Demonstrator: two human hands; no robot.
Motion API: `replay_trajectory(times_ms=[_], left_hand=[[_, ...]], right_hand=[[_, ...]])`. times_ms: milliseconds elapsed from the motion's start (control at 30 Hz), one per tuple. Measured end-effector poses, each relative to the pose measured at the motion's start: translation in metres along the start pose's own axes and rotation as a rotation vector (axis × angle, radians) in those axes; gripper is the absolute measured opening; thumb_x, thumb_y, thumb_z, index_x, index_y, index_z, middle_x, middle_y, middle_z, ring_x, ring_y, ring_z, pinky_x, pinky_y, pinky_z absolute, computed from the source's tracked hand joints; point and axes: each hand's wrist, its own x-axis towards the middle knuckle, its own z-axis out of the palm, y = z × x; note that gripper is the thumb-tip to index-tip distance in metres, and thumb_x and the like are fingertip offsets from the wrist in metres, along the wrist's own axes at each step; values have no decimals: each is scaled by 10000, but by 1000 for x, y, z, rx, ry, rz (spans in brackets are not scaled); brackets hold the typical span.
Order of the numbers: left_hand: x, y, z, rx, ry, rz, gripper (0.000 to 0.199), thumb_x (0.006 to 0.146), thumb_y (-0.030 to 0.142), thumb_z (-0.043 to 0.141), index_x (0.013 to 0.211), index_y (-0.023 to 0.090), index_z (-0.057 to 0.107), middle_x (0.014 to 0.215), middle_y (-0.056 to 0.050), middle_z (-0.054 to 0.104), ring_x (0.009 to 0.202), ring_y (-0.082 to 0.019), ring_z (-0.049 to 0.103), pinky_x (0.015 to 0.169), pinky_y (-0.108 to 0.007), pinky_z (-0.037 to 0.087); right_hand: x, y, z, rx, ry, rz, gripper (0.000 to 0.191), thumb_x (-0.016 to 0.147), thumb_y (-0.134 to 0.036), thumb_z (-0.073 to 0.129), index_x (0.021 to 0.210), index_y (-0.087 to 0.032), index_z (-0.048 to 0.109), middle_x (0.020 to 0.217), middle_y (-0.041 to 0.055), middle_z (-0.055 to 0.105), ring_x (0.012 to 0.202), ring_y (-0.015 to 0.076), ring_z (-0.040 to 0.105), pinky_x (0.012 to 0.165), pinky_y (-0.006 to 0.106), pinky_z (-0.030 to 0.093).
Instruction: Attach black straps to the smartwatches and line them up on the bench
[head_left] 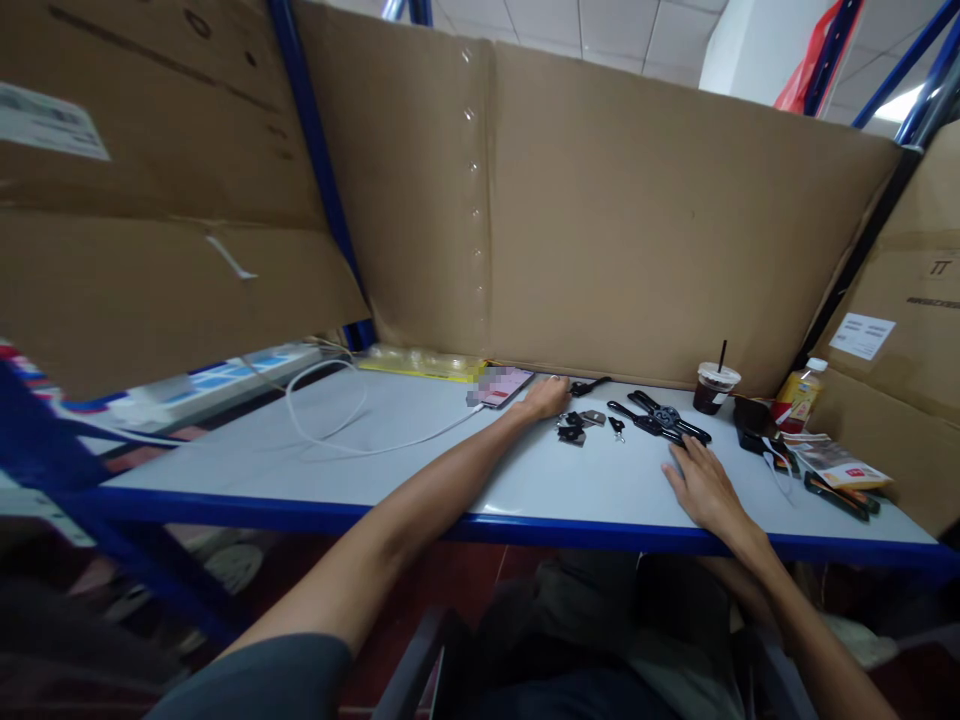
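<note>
My left hand (550,396) is stretched out to the far side of the white tabletop, its fingers curled and partly hidden. A slim black piece (592,386) lies right against those fingers; whether they grip it I cannot tell. My right hand (703,484) rests palm down on the table, fingers apart, its fingertips at the near end of several black long-armed pieces (660,416) with a round hub among them. Between the hands lie small black parts (571,434) with shiny metal bits, and one more such part (616,428) sits apart to their right.
A phone (510,386) with a white cable (390,450) lies left of my left hand. Toward the right stand a lidded cup (715,388) with a straw, a bottle (804,394), a black tray (754,425) and a packet (844,462). Cardboard (637,230) walls the back.
</note>
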Motion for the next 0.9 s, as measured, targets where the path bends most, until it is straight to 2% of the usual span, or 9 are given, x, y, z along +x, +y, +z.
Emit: replay_trajectory(times_ms=[233,400,533,733,900], left_hand=[[1,1,-1,4,-20,-18,419,1014,468,469,1225,148,638,1208,-209,706,1119,-317,682,902,-356,504],[0,2,-5,33,-46,-43,471,1031,484,406,1079,145,730,1179,-202,725,1101,-304,694,885,-332,516],[-4,5,-8,61,-52,-40,484,1038,472,391,1064,146,747,1170,-195,733,1102,-295,697,900,-328,513],[-11,8,-18,85,-2,10,491,1064,433,336,1089,126,719,1144,-218,730,1081,-310,701,883,-353,505],[-20,19,-28,79,60,154,467,1077,466,325,1170,140,647,1097,-193,728,1055,-291,698,885,-346,478]], right_hand=[[-1,-6,-14,-67,-74,7,512,1053,-397,346,1405,-115,589,1502,167,520,1300,342,485,1065,471,421],[-1,-10,-21,-117,-145,69,563,1058,-443,319,1428,-96,564,1512,181,492,1263,372,481,1024,487,431],[-1,-12,-23,-126,-150,95,585,1056,-459,317,1449,-90,544,1528,192,474,1270,384,474,1020,507,416],[-2,-11,-16,-149,-67,90,547,1044,-445,361,1393,-99,602,1499,183,516,1283,391,480,1081,527,360],[-2,-8,-10,-106,139,54,503,1018,-366,436,1418,-85,555,1498,191,521,1364,360,433,1143,505,328]])
